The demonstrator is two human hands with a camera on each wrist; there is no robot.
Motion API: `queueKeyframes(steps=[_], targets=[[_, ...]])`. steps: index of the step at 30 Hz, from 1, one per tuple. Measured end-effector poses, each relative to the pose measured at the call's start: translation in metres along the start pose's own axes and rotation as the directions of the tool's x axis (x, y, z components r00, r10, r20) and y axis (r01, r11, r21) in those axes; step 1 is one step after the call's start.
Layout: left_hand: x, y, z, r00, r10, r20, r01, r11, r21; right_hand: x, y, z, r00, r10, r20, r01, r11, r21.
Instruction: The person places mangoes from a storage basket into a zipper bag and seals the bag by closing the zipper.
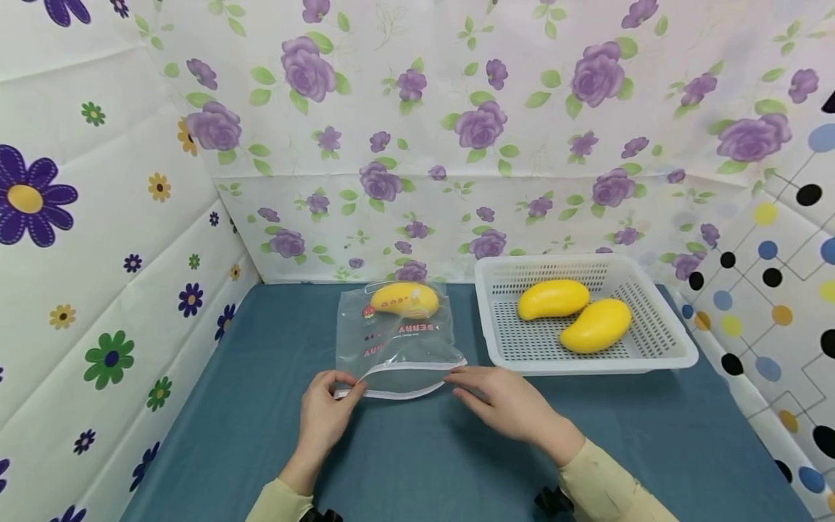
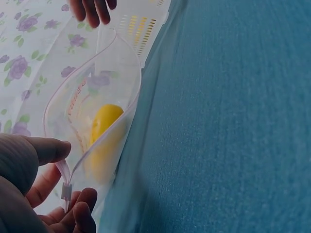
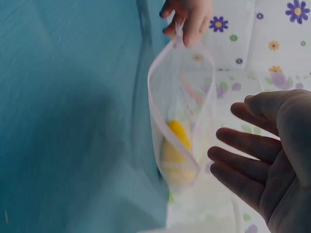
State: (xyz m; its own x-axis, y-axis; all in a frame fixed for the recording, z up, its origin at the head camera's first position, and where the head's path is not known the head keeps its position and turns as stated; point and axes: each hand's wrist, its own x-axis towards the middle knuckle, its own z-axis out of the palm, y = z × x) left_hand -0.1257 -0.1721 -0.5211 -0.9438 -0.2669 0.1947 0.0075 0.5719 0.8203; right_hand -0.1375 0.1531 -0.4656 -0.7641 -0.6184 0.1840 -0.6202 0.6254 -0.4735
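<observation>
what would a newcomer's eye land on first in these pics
Probably the bright yellow mangoes: one inside the clear zip bag near the middle, and two in the white basket to its right. Next come the hands at the bag's opening, the left hand pinching one end and the right hand open by the other. Behind the blue table, the purple-flowered backdrop also stands out.
</observation>
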Motion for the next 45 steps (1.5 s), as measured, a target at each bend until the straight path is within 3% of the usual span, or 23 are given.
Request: queueKeyframes(steps=[6, 13, 29, 39, 45], targets=[[0.002, -0.002, -0.001, 1.000, 0.004, 0.007, -0.004, 1.000, 0.010, -0.016, 0.015, -0.026, 0.998, 0.044, -0.055, -0.042, 0.998, 0.043], [0.003, -0.002, -0.001, 1.000, -0.001, 0.006, 0.001, 1.000, -0.010, -0.029, 0.031, -0.049, 0.989, 0.027, -0.145, -0.014, 0.996, 0.089], [0.001, 0.003, 0.000, 1.000, -0.018, 0.005, 0.018, 1.000, -0.006, -0.055, 0.068, -0.083, 0.964, 0.113, -0.243, -0.111, 0.994, 0.022], [0.001, 0.012, 0.001, 1.000, -0.020, 0.005, 0.020, 1.000, 0.005, -0.068, 0.105, -0.105, 0.943, 0.198, -0.269, -0.215, 0.976, -0.035], [0.000, 0.017, 0.003, 1.000, -0.011, 0.001, 0.011, 1.000, 0.023, -0.073, 0.130, -0.118, 0.904, 0.356, -0.237, -0.381, 0.922, -0.069]])
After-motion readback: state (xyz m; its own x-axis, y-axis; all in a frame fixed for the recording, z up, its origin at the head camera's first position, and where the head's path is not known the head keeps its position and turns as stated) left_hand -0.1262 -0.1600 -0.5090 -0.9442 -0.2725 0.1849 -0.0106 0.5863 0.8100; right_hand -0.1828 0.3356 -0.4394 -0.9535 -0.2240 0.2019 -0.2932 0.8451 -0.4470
